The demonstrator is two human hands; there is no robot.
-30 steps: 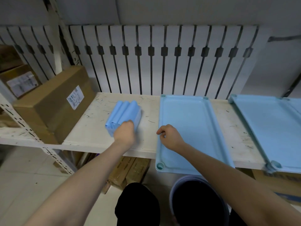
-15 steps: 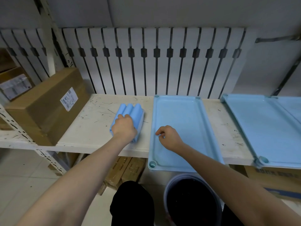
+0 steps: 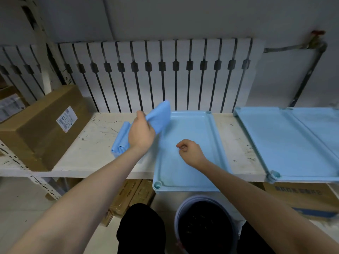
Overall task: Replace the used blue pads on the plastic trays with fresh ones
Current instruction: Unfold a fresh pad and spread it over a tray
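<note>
Left hand [image 3: 141,133] grips folded blue pad [image 3: 160,114] above tray [image 3: 218,140]; right hand [image 3: 190,153] curled

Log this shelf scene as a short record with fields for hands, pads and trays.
left hand: grips one folded blue pad, held above the shelf
right hand: fingers curled, resting on the middle tray, holding nothing
pad stack: on the shelf, left of the middle tray
middle tray: bare, no pad in it

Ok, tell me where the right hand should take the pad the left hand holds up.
Probably by its free far-right corner, coming from the right over the tray. The left hand pinches the near-left end of the pad, so that corner sticks up clear.
</note>
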